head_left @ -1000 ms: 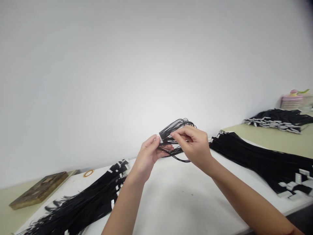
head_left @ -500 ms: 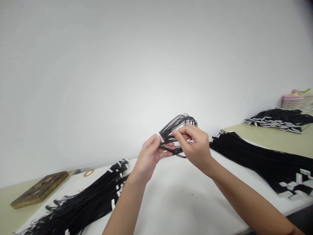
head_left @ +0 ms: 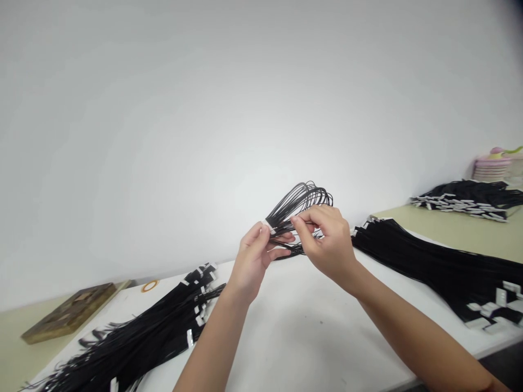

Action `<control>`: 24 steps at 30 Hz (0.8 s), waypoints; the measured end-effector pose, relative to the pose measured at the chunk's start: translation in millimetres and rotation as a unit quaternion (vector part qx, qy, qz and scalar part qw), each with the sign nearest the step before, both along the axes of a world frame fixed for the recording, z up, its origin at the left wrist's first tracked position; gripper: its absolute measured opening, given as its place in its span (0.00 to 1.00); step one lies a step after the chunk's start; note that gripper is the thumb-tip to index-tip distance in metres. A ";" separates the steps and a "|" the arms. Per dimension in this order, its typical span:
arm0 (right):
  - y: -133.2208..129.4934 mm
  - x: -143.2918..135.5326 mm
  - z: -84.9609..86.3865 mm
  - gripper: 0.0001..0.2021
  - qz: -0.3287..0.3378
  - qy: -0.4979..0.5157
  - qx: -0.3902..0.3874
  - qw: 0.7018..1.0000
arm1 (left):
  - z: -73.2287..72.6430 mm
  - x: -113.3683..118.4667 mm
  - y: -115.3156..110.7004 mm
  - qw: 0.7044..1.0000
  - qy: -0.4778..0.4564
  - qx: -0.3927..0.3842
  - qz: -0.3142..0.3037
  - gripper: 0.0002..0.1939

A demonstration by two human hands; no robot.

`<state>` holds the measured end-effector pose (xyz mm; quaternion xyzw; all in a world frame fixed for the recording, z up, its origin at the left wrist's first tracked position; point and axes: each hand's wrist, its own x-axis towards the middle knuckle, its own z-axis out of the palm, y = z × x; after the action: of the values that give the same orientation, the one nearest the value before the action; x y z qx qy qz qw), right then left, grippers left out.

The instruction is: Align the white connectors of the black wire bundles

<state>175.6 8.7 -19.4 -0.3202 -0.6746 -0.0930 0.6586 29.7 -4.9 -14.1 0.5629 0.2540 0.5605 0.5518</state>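
Note:
A bundle of thin black wires (head_left: 300, 200), bent over into loops, is held up above the white board. My left hand (head_left: 255, 255) grips its white connector end (head_left: 268, 224) between thumb and fingers, with the lower fingers spread under the strands. From the right, my right hand (head_left: 327, 234) pinches some of the wires between thumb and index finger, close to the connector. The far wire ends are partly hidden behind my right hand.
Black wire bundles with white connectors (head_left: 151, 332) lie at left, beside a wooden block (head_left: 69, 313) and an orange ring (head_left: 150, 286). More wire bundles (head_left: 433, 261) lie at right. Behind them are another wire pile (head_left: 469, 198) and a pink striped container (head_left: 492, 167).
The wire loops have fanned out and risen slightly. My right hand keeps its pinch near the connector, and my left hand has barely shifted.

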 end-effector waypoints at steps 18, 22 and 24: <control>1.1 5.1 2.7 0.13 -0.005 -0.048 -0.035 0.998 | -16.0 10.8 11.9 0.991 0.024 0.082 0.104 0.11; 7.4 3.4 3.0 0.12 -0.003 -0.060 -0.062 0.996 | -16.7 10.7 17.4 0.992 0.018 0.055 0.108 0.12; 11.7 5.1 4.2 0.12 0.014 -0.058 -0.078 0.995 | -16.6 11.0 20.8 0.993 0.018 0.046 0.107 0.12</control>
<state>180.6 20.5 -15.2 -0.3552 -0.7211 -0.0499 0.5928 40.8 16.0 -30.7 0.5672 0.2964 0.6173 0.4576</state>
